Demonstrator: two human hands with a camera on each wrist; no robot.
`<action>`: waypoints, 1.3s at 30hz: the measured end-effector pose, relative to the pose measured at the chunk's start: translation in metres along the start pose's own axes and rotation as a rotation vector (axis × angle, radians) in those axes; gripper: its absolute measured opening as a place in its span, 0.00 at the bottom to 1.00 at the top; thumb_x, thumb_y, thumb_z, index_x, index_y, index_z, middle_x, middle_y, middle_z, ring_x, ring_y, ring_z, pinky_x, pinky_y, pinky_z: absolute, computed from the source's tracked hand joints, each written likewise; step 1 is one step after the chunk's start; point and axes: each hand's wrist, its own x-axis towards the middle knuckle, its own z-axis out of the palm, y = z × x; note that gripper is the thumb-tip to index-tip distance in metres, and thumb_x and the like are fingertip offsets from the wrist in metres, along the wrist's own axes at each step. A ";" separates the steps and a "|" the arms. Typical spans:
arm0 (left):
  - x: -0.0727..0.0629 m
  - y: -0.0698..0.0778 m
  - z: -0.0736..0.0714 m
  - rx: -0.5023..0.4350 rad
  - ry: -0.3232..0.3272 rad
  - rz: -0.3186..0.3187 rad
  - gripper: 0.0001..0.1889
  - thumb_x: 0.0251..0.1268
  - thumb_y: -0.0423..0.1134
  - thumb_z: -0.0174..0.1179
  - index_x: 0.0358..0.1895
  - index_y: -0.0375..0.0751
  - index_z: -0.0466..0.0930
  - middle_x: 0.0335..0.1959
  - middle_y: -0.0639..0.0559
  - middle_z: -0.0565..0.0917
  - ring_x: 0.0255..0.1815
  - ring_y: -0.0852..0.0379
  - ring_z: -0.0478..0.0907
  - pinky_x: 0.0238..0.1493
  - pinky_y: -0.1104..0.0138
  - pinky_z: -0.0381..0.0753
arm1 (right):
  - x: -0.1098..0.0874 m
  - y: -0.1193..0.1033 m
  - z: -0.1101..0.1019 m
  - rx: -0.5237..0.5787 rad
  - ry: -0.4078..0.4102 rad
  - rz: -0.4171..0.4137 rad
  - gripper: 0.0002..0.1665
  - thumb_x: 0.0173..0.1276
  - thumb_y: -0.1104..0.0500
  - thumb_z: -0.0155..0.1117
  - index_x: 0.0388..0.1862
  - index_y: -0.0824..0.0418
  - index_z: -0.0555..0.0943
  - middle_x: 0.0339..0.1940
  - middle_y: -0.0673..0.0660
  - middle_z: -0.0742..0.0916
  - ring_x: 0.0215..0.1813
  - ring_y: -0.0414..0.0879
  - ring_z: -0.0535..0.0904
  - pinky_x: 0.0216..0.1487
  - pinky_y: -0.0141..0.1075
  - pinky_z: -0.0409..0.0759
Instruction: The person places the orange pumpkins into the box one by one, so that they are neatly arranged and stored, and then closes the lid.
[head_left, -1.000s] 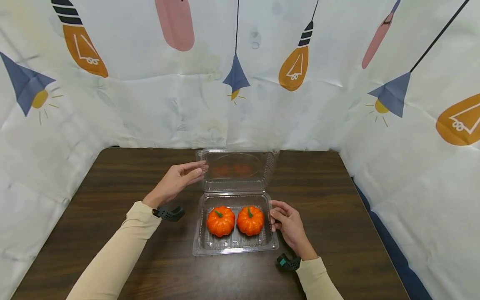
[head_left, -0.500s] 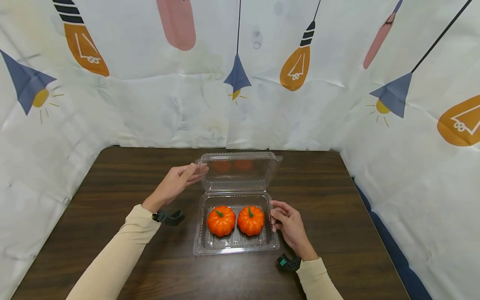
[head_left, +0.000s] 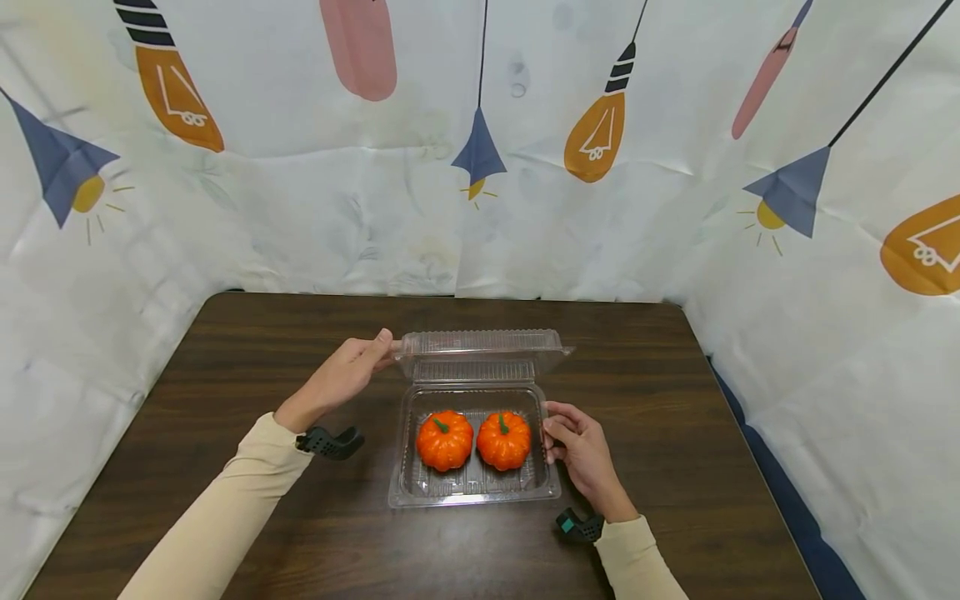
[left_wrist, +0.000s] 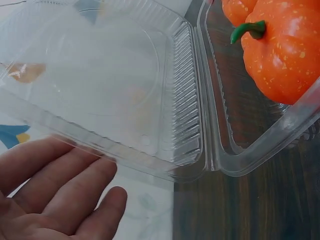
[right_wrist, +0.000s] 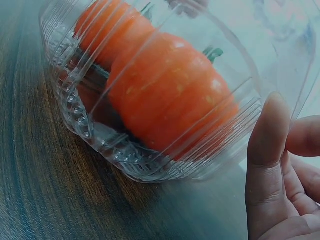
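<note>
A clear plastic clamshell container (head_left: 474, 501) lies on the table, its hinged lid (head_left: 480, 343) raised at the far side and tilted over toward the base. Two small orange pumpkins with green stems sit side by side in the base, a left pumpkin (head_left: 445, 442) and a right pumpkin (head_left: 504, 440). With fairly straight fingers (left_wrist: 82, 192), my left hand (head_left: 336, 379) touches the lid's left edge; its thumb is out of the left wrist view. My right hand (head_left: 583, 454) pinches the base's right rim between thumb (right_wrist: 270, 135) and fingers.
The dark wood-grain table (head_left: 300, 517) extends around the container on all sides. A white curtain (head_left: 315, 225) printed with lamps and bulbs stands behind it and along both sides. Each wrist wears a black band, such as the left wristband (head_left: 330, 443).
The lid has swung forward from leaning back to tilting over the base. My left hand has moved with its left edge. My right hand stays at the right rim.
</note>
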 end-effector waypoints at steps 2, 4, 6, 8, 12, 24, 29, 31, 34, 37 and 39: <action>-0.003 0.004 -0.001 0.043 -0.005 -0.013 0.36 0.87 0.58 0.34 0.68 0.28 0.76 0.73 0.33 0.74 0.75 0.32 0.72 0.75 0.38 0.68 | 0.000 0.000 0.000 -0.003 0.000 0.000 0.29 0.76 0.63 0.62 0.70 0.76 0.69 0.29 0.45 0.85 0.26 0.38 0.77 0.23 0.27 0.82; -0.006 0.006 -0.002 0.082 -0.020 -0.015 0.36 0.86 0.59 0.36 0.61 0.29 0.81 0.74 0.37 0.75 0.76 0.35 0.71 0.75 0.39 0.70 | 0.000 0.000 0.001 -0.004 0.001 0.001 0.29 0.76 0.64 0.62 0.70 0.76 0.69 0.29 0.45 0.85 0.25 0.38 0.77 0.23 0.27 0.82; -0.008 0.008 -0.002 0.119 -0.034 -0.011 0.34 0.85 0.59 0.39 0.60 0.32 0.84 0.73 0.41 0.76 0.77 0.38 0.71 0.74 0.40 0.71 | 0.000 0.000 0.001 -0.005 0.002 0.000 0.28 0.76 0.64 0.62 0.70 0.76 0.69 0.29 0.45 0.84 0.25 0.38 0.77 0.23 0.27 0.82; -0.010 0.010 -0.002 0.154 -0.056 0.017 0.31 0.85 0.57 0.40 0.60 0.35 0.84 0.74 0.45 0.77 0.78 0.40 0.70 0.74 0.41 0.72 | 0.000 0.000 0.000 -0.006 0.003 0.001 0.28 0.77 0.64 0.62 0.69 0.76 0.69 0.29 0.45 0.85 0.25 0.38 0.77 0.23 0.27 0.82; -0.014 0.013 0.000 0.216 -0.085 0.068 0.26 0.85 0.54 0.43 0.71 0.43 0.76 0.73 0.48 0.77 0.74 0.43 0.76 0.71 0.43 0.76 | 0.000 0.001 -0.001 -0.004 0.002 0.003 0.28 0.77 0.64 0.62 0.69 0.76 0.69 0.29 0.45 0.85 0.25 0.38 0.77 0.23 0.28 0.82; -0.031 0.016 0.011 0.361 -0.073 0.088 0.29 0.79 0.56 0.54 0.74 0.45 0.73 0.73 0.45 0.77 0.70 0.43 0.80 0.65 0.45 0.81 | -0.001 0.001 0.000 -0.007 0.017 0.031 0.25 0.75 0.64 0.63 0.67 0.71 0.72 0.28 0.47 0.85 0.25 0.40 0.77 0.24 0.30 0.83; -0.038 0.014 0.017 0.390 -0.053 0.108 0.31 0.76 0.57 0.59 0.75 0.46 0.72 0.75 0.45 0.75 0.78 0.38 0.69 0.73 0.38 0.72 | -0.002 0.000 -0.001 -0.004 0.000 0.034 0.24 0.75 0.64 0.62 0.67 0.69 0.72 0.25 0.49 0.84 0.23 0.40 0.77 0.23 0.30 0.82; -0.040 0.012 0.019 0.405 -0.048 0.126 0.33 0.74 0.57 0.60 0.75 0.45 0.71 0.75 0.44 0.74 0.79 0.38 0.68 0.73 0.37 0.70 | -0.002 0.000 -0.002 0.002 -0.001 0.033 0.22 0.75 0.64 0.62 0.65 0.67 0.73 0.26 0.49 0.83 0.23 0.40 0.77 0.22 0.30 0.82; -0.043 0.008 0.022 0.437 -0.036 0.179 0.33 0.74 0.56 0.62 0.75 0.43 0.71 0.75 0.43 0.75 0.78 0.36 0.68 0.73 0.36 0.70 | -0.002 0.001 -0.003 0.011 -0.003 0.028 0.18 0.75 0.64 0.63 0.61 0.63 0.76 0.29 0.49 0.83 0.24 0.39 0.77 0.23 0.30 0.83; -0.046 0.004 0.025 0.470 -0.016 0.231 0.33 0.73 0.54 0.63 0.75 0.42 0.72 0.74 0.43 0.75 0.77 0.35 0.70 0.72 0.37 0.72 | -0.002 0.002 -0.004 0.011 -0.012 0.020 0.16 0.75 0.62 0.64 0.60 0.61 0.77 0.32 0.48 0.84 0.25 0.39 0.78 0.23 0.30 0.84; -0.048 0.001 0.027 0.483 -0.007 0.257 0.33 0.72 0.53 0.64 0.75 0.41 0.72 0.74 0.43 0.75 0.77 0.34 0.70 0.71 0.37 0.72 | -0.002 0.001 -0.004 0.001 -0.017 0.021 0.19 0.76 0.60 0.65 0.62 0.63 0.77 0.34 0.47 0.85 0.24 0.39 0.78 0.24 0.30 0.84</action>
